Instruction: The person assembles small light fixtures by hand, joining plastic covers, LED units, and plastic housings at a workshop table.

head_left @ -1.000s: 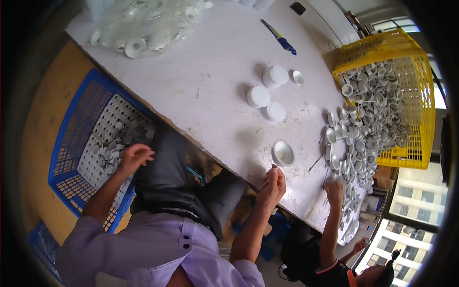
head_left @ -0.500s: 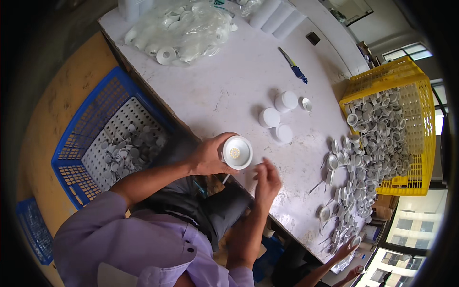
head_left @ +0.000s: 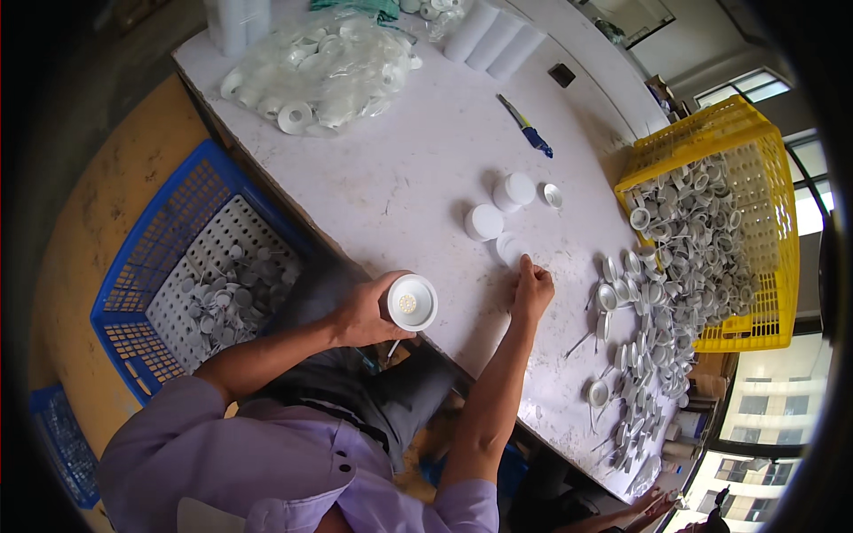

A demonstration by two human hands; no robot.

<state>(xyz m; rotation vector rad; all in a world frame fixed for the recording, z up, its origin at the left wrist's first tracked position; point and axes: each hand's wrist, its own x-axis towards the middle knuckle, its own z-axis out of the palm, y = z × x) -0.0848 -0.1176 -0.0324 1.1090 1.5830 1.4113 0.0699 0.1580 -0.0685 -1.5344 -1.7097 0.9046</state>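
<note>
My left hand [head_left: 362, 314] is wrapped around a white cup-shaped LED downlight [head_left: 413, 303], its open face turned up with yellowish LED dots at its centre and a wire hanging below. Over the table, the pinched fingers of my right hand [head_left: 534, 290] are at the near edge of a round white disc [head_left: 510, 250]; the fingertips touch its rim. Close behind that disc stand a stack of white discs [head_left: 485, 222] and another stack [head_left: 514, 191]. A small silvery cup [head_left: 553, 195] sits beside the farther stack.
Many wired lamp housings [head_left: 649, 355] spill from a tipped yellow basket [head_left: 742, 329] at right. A blue basket [head_left: 111, 284] with small wired parts stands at left. Farther back lie a bag of white rings [head_left: 329, 75], a blue-handled knife [head_left: 526, 127] and white rolls [head_left: 493, 40]. A co-worker's hands [head_left: 657, 505] show lower right.
My right hand has moved from beside the downlight out to the white disc. My left hand has shifted slightly down and left with the downlight. The whole view has shifted a little.
</note>
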